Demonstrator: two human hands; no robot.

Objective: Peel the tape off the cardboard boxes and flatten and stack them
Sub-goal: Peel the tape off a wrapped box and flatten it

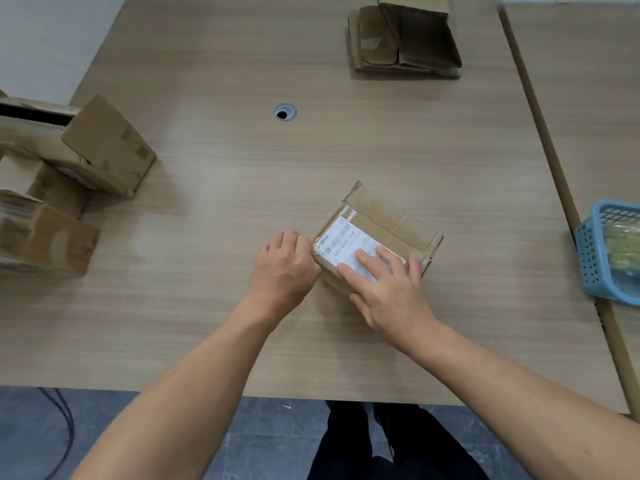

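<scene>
A: What sits at the far left of the bench (214,188)?

B: A cluster of unflattened boxes (69,174), piled against each other at the left edge, some with flaps open and labels showing.

A: And moving toward the middle?

B: A round cable hole (285,112) in the bench top, then the left hand (282,268). Its grip is curled nearly closed, fingertips pinching the clear tape (320,249) at the left corner of the small box (388,226). How much tape is lifted I cannot tell.

A: Where is that box?

B: Near the person, a little right of centre, resting on the bench with its shipping label (348,245) facing up.

A: The other hand?

B: The right hand (388,289) lies flat on the box top, fingers spread and open across the label, pressing down and gripping nothing.

A: Farther right?

B: At the far side, a stack of flattened boxes (405,39), the top one partly sprung up. At the right edge, near side, a blue plastic basket (594,258) with yellowish contents that I cannot identify.
</scene>
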